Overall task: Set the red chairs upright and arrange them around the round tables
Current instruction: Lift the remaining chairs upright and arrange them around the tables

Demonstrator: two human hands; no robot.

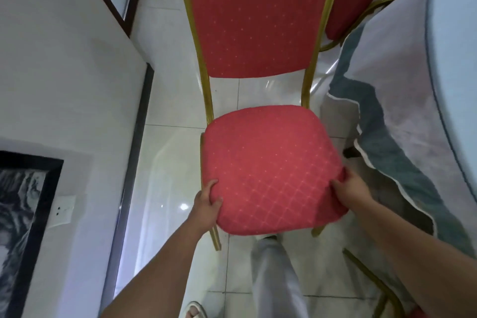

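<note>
A red padded chair (268,162) with a gold metal frame stands upright on the tiled floor right in front of me, its backrest away from me. My left hand (207,205) grips the seat's front left corner. My right hand (351,190) grips the seat's front right edge. A round table (454,64) draped in a white and teal cloth is on the right, close beside the chair. A second red chair (353,0) stands behind it at the top right, partly tucked against the cloth.
A white wall (64,72) with a dark framed picture (23,227) and a socket runs close along the left. Another gold chair leg (371,279) shows at the bottom right. My leg and sandalled foot (193,311) are below the seat.
</note>
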